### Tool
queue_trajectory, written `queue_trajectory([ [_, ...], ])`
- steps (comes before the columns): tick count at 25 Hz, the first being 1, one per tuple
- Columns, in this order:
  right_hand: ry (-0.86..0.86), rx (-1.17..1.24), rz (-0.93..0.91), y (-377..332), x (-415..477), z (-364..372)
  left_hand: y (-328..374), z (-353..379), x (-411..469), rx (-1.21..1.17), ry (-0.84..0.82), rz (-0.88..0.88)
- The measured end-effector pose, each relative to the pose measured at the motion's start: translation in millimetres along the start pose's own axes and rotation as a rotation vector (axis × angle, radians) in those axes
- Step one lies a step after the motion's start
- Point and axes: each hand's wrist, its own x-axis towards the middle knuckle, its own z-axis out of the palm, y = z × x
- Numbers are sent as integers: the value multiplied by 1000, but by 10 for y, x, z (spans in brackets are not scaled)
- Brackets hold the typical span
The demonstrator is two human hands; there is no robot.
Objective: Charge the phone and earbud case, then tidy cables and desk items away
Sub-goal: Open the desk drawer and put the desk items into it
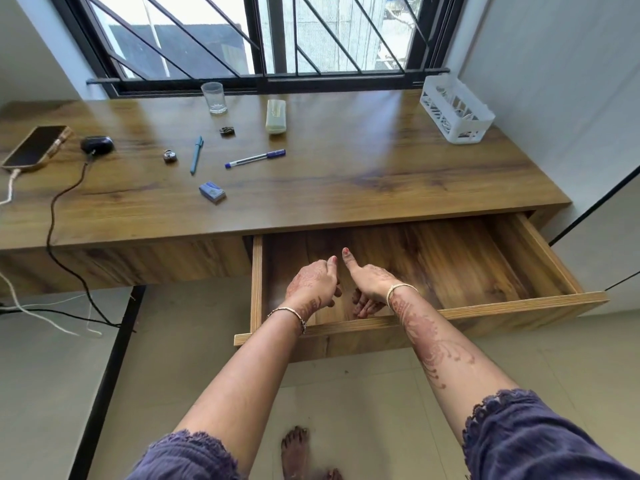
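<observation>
- Left hand [313,284] and right hand [367,289] hang over the open drawer [502,309], fingers loosely curled, thumbs out, holding nothing I can see.
- Phone [34,147] and earbud case [97,145], both cabled, lie far left on the desk [381,168], well apart from both hands.

Bright daylight from the window [263,39] glares across the desk [346,161]; wide-angle edges bow, detail slightly soft.

Barred window [263,36]; wooden desk [346,161]

Left hand [313,284] and right hand [370,284] side by side, thumbs out, fingers [363,305] loosely curled.
</observation>
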Motion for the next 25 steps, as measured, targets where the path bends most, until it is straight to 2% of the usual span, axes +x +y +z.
queue_trajectory([
  [3,-48,14,17,-1,-19,-7,10,-15,32,-5,9,1],
  [5,18,3,-5,-25,-26,-16,26,-36,72,3,7,10],
  [11,487,-70,-185,-294,-35,-182,112,-249,201,-13,90,56],
  [14,644,-85,-279,-469,-37,-255,193,-433,256,-35,145,91],
  [21,660,-87,-492,-1143,210,-371,186,-1136,493,-100,358,134],
  [25,583,-86,-579,-1795,470,-208,-121,-1718,760,-163,493,97],
])
